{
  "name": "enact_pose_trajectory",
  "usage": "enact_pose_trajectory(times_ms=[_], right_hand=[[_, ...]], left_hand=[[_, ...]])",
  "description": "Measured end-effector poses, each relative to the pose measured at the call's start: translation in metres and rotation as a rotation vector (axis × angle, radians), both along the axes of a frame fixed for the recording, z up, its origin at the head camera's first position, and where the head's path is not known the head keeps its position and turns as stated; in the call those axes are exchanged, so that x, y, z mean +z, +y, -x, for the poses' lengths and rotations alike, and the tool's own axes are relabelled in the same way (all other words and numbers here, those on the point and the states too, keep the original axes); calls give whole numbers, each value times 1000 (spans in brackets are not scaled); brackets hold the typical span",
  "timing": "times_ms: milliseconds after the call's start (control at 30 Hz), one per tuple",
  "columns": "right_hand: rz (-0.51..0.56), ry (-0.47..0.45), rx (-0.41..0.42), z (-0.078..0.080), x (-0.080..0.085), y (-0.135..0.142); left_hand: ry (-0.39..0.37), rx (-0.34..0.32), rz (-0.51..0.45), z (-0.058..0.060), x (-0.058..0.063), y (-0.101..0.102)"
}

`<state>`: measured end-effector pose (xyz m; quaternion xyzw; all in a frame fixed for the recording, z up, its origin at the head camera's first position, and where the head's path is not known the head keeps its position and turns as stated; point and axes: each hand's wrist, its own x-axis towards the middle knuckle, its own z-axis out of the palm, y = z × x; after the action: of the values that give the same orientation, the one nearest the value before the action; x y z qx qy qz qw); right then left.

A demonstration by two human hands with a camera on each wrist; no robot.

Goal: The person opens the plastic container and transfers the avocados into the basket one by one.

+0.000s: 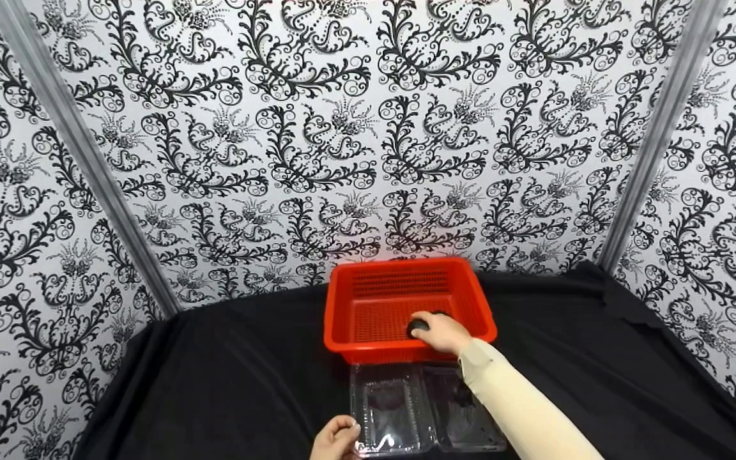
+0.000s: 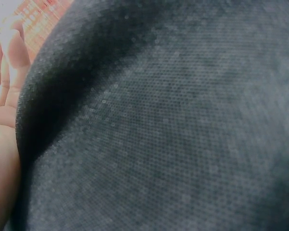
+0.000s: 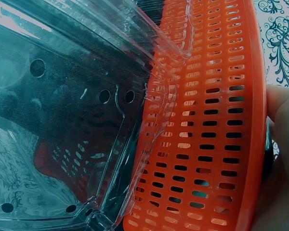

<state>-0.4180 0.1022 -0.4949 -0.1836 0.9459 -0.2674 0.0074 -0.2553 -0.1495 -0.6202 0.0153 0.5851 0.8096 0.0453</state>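
My right hand (image 1: 446,333) is over the near right part of a red plastic basket (image 1: 336,313), gripping a dark, round object (image 1: 418,328) whose kind I cannot tell. In the right wrist view, the basket's slotted wall (image 3: 209,120) hides most of that hand and its object. In front of the basket lies a clear plastic clamshell container (image 1: 393,409), spread open in two halves. My left hand (image 1: 336,438) pinches its near left edge with curled fingers. Dark cloth covers most of the left wrist view, with the fingers (image 2: 9,62) at its left edge.
Black cloth (image 1: 246,377) covers the table under the basket and container. A wall with black scroll patterns (image 1: 317,160) rises right behind the basket. Grey strips (image 1: 655,128) mark the corners where the side walls meet it.
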Motion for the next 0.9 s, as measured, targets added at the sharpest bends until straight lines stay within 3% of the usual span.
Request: enact_pose_trajectory(times_ms=[233,533,900], right_hand=[[-8,-18,-10,-2,2,0],[-1,28,-36,-2,2,4],[76,68,-17,-4,1,11]], left_hand=[[17,-3,13,0,3,1],[3,-10,15,2,0,1],[6,0,22,2,-4,-2]])
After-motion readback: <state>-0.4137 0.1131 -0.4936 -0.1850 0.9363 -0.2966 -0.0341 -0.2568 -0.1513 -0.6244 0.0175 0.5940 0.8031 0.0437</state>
